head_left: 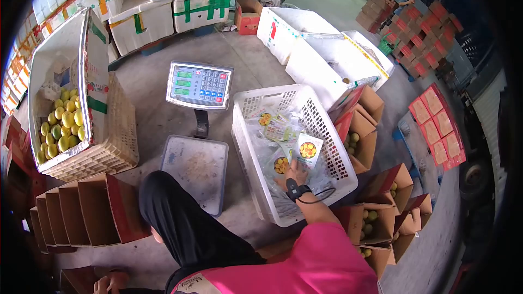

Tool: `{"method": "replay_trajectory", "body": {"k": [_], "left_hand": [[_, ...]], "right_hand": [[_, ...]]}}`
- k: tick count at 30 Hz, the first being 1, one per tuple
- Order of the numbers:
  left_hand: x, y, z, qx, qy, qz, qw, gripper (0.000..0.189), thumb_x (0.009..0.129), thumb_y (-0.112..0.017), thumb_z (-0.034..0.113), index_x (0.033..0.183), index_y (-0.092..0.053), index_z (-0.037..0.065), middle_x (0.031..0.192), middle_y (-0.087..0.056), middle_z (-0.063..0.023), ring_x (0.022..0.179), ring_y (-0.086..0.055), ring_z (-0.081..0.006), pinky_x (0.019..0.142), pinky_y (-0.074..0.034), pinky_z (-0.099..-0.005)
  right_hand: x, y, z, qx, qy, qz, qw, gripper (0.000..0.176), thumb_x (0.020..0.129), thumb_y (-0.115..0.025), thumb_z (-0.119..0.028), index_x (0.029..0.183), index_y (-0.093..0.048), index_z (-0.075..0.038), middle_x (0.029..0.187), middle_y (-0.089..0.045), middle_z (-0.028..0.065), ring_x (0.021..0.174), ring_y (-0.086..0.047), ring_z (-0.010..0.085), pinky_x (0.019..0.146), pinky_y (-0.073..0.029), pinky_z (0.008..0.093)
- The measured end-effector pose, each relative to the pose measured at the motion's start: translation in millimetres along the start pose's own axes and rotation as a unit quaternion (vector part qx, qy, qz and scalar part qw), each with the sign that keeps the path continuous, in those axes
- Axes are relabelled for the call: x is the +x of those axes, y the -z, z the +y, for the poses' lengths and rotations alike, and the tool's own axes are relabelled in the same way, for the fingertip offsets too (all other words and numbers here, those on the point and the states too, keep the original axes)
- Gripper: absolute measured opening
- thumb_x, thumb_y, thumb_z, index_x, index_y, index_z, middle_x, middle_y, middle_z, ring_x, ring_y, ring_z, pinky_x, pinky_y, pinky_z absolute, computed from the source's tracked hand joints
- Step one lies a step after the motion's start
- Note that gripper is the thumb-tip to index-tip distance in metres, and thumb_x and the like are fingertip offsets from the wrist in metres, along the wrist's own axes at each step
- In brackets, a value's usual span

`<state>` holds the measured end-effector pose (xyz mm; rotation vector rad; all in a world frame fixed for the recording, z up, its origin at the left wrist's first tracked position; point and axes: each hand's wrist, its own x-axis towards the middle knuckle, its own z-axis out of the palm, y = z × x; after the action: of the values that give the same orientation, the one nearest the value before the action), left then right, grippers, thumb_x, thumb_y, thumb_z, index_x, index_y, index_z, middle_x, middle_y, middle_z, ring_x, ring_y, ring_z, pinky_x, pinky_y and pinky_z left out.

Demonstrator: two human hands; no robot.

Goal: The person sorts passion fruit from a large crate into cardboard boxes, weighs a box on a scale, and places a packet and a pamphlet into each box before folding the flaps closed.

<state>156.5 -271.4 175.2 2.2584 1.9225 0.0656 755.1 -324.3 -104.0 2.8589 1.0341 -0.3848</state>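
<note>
My right hand (296, 174), with a black band on its wrist, reaches into a white perforated plastic crate (256, 198). Its fingers are closed on the lower edge of a white printed card (308, 151) with a picture of yellow fruit. Around it in the crate lie clear plastic bags and more printed pieces, among them a green and white one (278, 129). At the lower left edge is what looks like my left hand (111, 282), beside a brown carton. It is partly cut off, and its grip cannot be made out.
A digital scale display (199, 85) stands behind its metal platform (193, 171). A foam box (87, 71) of yellow-green fruit tilts on a crate at left. Open cartons (111, 212) line the lower left; cartons with fruit (376, 220) stand at right. White foam boxes (297, 22) stand behind.
</note>
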Motion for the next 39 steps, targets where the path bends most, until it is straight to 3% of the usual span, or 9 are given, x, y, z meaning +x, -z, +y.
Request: {"method": "replay_trajectory", "body": {"k": [6, 13, 20, 22, 25, 27, 31, 33, 39], "left_hand": [[0.6, -4.0, 2.3, -0.039, -0.013, -0.013, 0.999, 0.028, 0.088, -0.060, 0.027, 0.107, -0.063, 0.007, 0.098, -0.064, -0.0178, 0.087, -0.063, -0.0354, 0.072, -0.051, -0.0402], [-3.8, -6.9, -6.0, -0.029, 0.012, -0.019, 0.999, 0.029, 0.089, -0.058, 0.027, 0.107, -0.063, 0.005, 0.099, -0.064, -0.0190, 0.089, -0.062, -0.0360, 0.073, -0.051, -0.0406], [9.8, -49.4, -41.5, -0.097, -0.076, 0.070, 0.990, 0.023, 0.071, -0.065, 0.013, 0.091, -0.064, 0.004, 0.090, -0.064, -0.0134, 0.080, -0.061, -0.0326, 0.071, -0.050, -0.0380], [18.8, -30.3, -13.0, -0.083, 0.018, 0.012, 0.996, 0.028, 0.074, -0.066, 0.016, 0.099, -0.063, 0.003, 0.092, -0.064, -0.0149, 0.085, -0.061, -0.0331, 0.073, -0.050, -0.0385], [40.4, -58.8, -1.5, -0.244, 0.037, -0.040, 0.968, 0.044, 0.075, -0.071, 0.021, 0.112, -0.060, 0.001, 0.104, -0.064, -0.0177, 0.097, -0.063, -0.0287, 0.086, -0.049, -0.0349], [55.0, -100.2, 7.3, -0.437, -0.013, -0.136, 0.889, 0.067, 0.075, -0.076, 0.031, 0.129, -0.047, 0.003, 0.122, -0.058, -0.0135, 0.112, -0.056, -0.0229, 0.096, -0.043, -0.0352], [82.6, -154.8, 19.4, -0.844, -0.037, -0.238, 0.479, 0.107, 0.064, -0.083, 0.042, 0.143, -0.022, 0.003, 0.141, -0.037, -0.0131, 0.128, -0.039, -0.0249, 0.106, -0.033, -0.0396], [80.9, -148.3, -0.2, -0.925, -0.041, -0.108, 0.363, 0.104, 0.061, -0.085, 0.035, 0.140, -0.026, 0.003, 0.138, -0.040, -0.0119, 0.127, -0.040, -0.0256, 0.106, -0.033, -0.0417], [60.8, -124.5, -122.0, -0.932, 0.057, 0.042, 0.356, 0.073, 0.070, -0.076, 0.006, 0.133, -0.039, 0.003, 0.127, -0.051, -0.0144, 0.116, -0.051, -0.0291, 0.097, -0.043, -0.0439]], "right_hand": [[18.3, -24.4, 15.5, 0.000, -0.045, -0.052, 0.998, 0.078, 0.069, -0.072, -0.046, 0.134, -0.041, -0.017, 0.142, -0.019, 0.0105, 0.137, -0.013, 0.0397, 0.098, -0.029, 0.0646], [18.7, -5.9, 46.3, 0.062, 0.049, 0.020, 0.997, 0.030, 0.079, -0.059, -0.015, 0.105, -0.057, 0.000, 0.109, -0.051, 0.0211, 0.091, -0.058, 0.0390, 0.082, -0.047, 0.0455], [12.0, 14.2, 95.5, -0.260, -0.099, 0.363, 0.889, 0.014, 0.084, -0.050, -0.014, 0.082, -0.062, -0.009, 0.081, -0.061, 0.0073, 0.071, -0.058, 0.0251, 0.065, -0.045, 0.0420], [-25.4, 99.6, 47.2, 0.320, 0.040, 0.351, 0.879, 0.016, 0.087, -0.050, -0.003, 0.095, -0.063, 0.002, 0.091, -0.065, 0.0140, 0.075, -0.060, 0.0295, 0.070, -0.047, 0.0382], [-53.4, 156.8, -56.7, 0.271, 0.204, 0.528, 0.778, 0.016, 0.089, -0.054, -0.002, 0.101, -0.058, 0.008, 0.086, -0.064, 0.0139, 0.072, -0.058, 0.0214, 0.067, -0.048, 0.0339], [-84.9, 149.7, -124.5, 0.494, 0.247, 0.306, 0.776, 0.020, 0.091, -0.053, -0.004, 0.109, -0.056, 0.004, 0.094, -0.064, 0.0110, 0.084, -0.059, 0.0156, 0.075, -0.048, 0.0285], [-207.8, 139.5, -294.6, 0.540, 0.516, 0.066, 0.662, 0.018, 0.083, -0.058, -0.002, 0.101, -0.059, 0.001, 0.091, -0.062, 0.0058, 0.082, -0.057, 0.0132, 0.072, -0.046, 0.0283], [-260.4, 125.3, -355.4, 0.600, 0.486, -0.150, 0.618, 0.012, 0.083, -0.059, -0.002, 0.095, -0.061, 0.000, 0.090, -0.062, 0.0037, 0.081, -0.055, 0.0076, 0.070, -0.044, 0.0254], [-312.6, 45.6, -466.7, 0.549, 0.364, -0.502, 0.561, 0.027, 0.088, -0.053, -0.001, 0.115, -0.054, 0.001, 0.106, -0.061, 0.0045, 0.095, -0.055, 0.0097, 0.083, -0.044, 0.0245]]}}
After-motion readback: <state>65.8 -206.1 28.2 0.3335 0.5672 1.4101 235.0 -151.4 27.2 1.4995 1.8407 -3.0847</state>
